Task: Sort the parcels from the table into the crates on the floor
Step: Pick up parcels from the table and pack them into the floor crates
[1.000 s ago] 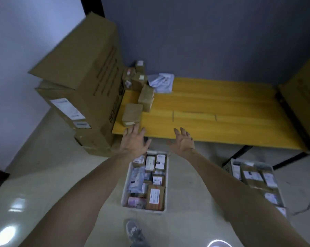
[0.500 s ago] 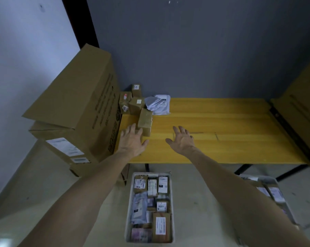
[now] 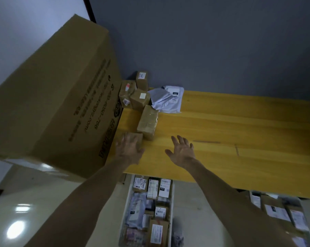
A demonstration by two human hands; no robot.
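Nearest, 2 parcel-filled crates are seen on the floor: a white crate (image 3: 127, 202) and a second crate (image 3: 251, 197) at the right. The left hand (image 3: 129, 150) is laid, fingers spread, on a small brown parcel (image 3: 137, 137) at the near-left edge of the table (image 3: 239, 131); nothing is gripped. The right hand (image 3: 182, 152) is held open above bare wood. Farther back, a taped parcel (image 3: 147, 122) and a white mailer (image 3: 166, 99) are seen.
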